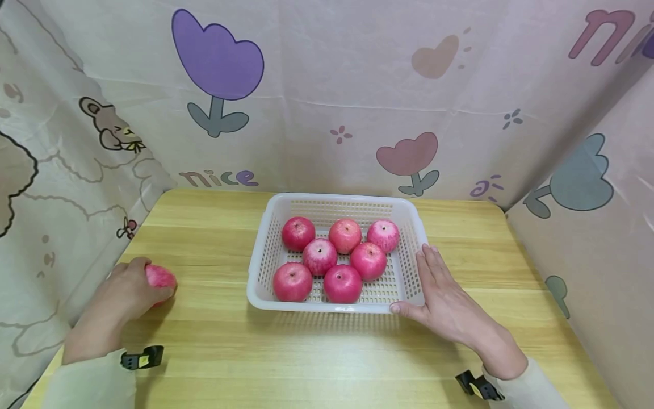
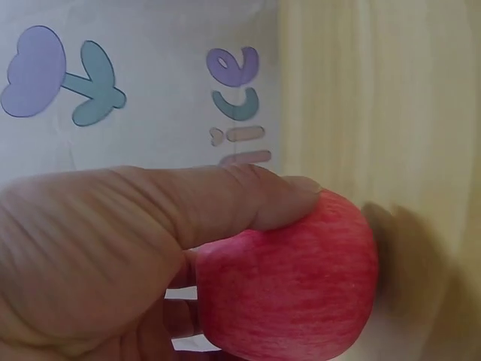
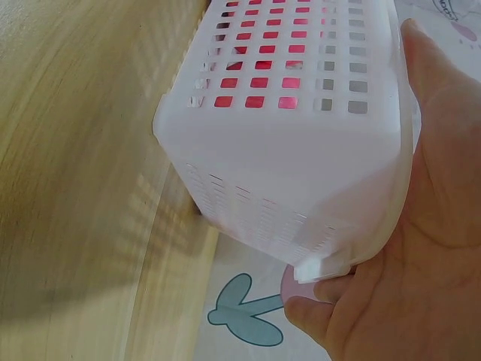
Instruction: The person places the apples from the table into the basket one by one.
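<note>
Over the left side of the table, my left hand [image 1: 125, 289] grips a red apple [image 1: 160, 278]. In the left wrist view the thumb lies across one side of this apple [image 2: 293, 278], and the other fingers are partly hidden behind it. A white perforated plastic basket [image 1: 327, 307] stands mid-table with several red and pink apples [image 1: 320, 257] inside. My right hand [image 1: 449, 307] rests against the basket's right front corner, fingers straight along the right rim and thumb at the front rim. The right wrist view shows the palm [image 3: 440, 233] beside the basket wall [image 3: 285, 143].
A light wooden table [image 1: 214, 352] carries everything. Printed cloth [image 1: 317, 74] hangs behind it and along both sides, right up to the table's edges. Black straps [image 1: 143, 358] sit at both wrists, over pale sleeves [image 1: 92, 380].
</note>
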A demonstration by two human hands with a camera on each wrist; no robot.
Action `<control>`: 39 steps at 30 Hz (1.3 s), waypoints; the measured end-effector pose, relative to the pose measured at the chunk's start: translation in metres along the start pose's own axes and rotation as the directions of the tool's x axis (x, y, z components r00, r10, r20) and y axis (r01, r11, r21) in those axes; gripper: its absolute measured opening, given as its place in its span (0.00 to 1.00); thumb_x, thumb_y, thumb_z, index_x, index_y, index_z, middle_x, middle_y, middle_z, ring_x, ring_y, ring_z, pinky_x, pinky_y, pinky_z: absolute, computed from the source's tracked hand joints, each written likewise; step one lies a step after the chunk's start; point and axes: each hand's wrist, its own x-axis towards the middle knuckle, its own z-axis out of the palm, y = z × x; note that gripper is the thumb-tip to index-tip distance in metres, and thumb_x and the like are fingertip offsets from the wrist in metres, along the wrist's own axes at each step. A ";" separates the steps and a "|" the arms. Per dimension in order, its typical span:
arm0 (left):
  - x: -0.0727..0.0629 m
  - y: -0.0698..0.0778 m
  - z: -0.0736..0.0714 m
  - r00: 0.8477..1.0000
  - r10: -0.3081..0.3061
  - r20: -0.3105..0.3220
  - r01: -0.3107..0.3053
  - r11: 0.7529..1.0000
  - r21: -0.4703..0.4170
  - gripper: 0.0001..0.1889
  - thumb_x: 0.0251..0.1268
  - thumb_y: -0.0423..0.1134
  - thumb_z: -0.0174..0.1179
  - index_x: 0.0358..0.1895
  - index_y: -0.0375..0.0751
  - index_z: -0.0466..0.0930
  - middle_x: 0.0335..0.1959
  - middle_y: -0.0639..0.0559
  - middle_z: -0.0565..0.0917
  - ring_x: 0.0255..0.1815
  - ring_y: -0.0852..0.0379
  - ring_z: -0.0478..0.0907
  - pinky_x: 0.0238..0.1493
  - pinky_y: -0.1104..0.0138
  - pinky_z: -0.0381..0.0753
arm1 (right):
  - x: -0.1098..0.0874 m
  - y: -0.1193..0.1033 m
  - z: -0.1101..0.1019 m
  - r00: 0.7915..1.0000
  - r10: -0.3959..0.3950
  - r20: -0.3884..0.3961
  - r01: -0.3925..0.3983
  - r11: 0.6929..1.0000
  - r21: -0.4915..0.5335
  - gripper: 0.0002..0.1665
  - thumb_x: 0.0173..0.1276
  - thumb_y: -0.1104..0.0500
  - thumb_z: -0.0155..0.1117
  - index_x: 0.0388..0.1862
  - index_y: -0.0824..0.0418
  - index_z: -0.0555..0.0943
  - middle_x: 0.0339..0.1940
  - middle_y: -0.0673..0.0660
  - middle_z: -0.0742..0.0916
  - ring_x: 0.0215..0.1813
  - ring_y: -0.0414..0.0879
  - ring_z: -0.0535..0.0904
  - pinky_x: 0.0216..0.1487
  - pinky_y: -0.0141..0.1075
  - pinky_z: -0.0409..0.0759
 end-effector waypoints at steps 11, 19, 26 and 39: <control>-0.011 0.037 -0.021 0.979 0.145 -0.144 -0.151 0.988 -0.032 0.48 0.62 0.47 0.73 0.69 0.11 0.58 0.52 0.14 0.70 0.46 0.21 0.73 0.45 0.33 0.78 | 0.001 -0.001 -0.001 1.000 -0.003 0.000 0.003 1.000 0.002 0.74 0.66 0.23 0.65 0.85 0.75 0.46 0.88 0.73 0.46 0.88 0.70 0.40 0.81 0.67 0.56; -0.025 0.086 -0.036 0.951 0.240 -0.196 -0.250 0.968 -0.028 0.48 0.60 0.47 0.75 0.69 0.12 0.61 0.56 0.16 0.72 0.53 0.24 0.72 0.53 0.31 0.74 | 0.002 -0.001 -0.001 1.000 -0.002 0.002 0.002 1.000 0.000 0.74 0.66 0.23 0.65 0.85 0.75 0.46 0.88 0.73 0.46 0.88 0.70 0.40 0.81 0.67 0.56; -0.040 0.138 -0.045 0.951 0.278 -0.133 -0.289 0.955 -0.067 0.45 0.62 0.49 0.73 0.72 0.21 0.63 0.60 0.23 0.72 0.55 0.28 0.74 0.57 0.32 0.76 | 0.002 -0.001 -0.001 1.000 -0.001 0.003 0.001 1.000 -0.004 0.74 0.66 0.24 0.65 0.85 0.75 0.46 0.88 0.73 0.47 0.87 0.70 0.41 0.81 0.67 0.57; -0.058 0.219 -0.032 0.921 0.389 -0.030 -0.390 0.913 -0.122 0.48 0.63 0.48 0.75 0.81 0.38 0.59 0.71 0.29 0.68 0.64 0.31 0.76 0.61 0.36 0.81 | 0.000 -0.001 -0.003 1.000 0.007 0.012 -0.007 1.000 0.002 0.74 0.67 0.23 0.64 0.85 0.75 0.45 0.88 0.73 0.46 0.88 0.70 0.40 0.81 0.68 0.56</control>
